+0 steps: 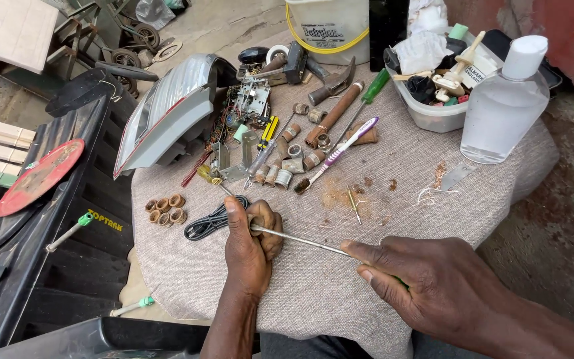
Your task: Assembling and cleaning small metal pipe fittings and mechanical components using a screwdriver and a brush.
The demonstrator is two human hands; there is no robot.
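My left hand [250,239] is closed in a fist over a small part that I cannot make out, thumb pointing up. My right hand [426,286] grips a screwdriver with a long metal shaft [300,238]; a bit of its green handle shows under my fingers. The shaft's tip goes into my left fist. Both hands hover over a round table covered in grey cloth [313,292]. A black coiled cable [210,219] lies just behind my left hand.
Small rusty rings [165,209], metal fittings [290,159], a purple toothbrush [337,154], a hammer [333,83], screwdrivers, an opened grey device [181,113], a clear bottle [503,106] and a plastic tub [433,113] crowd the table. A black bin [68,252] stands left.
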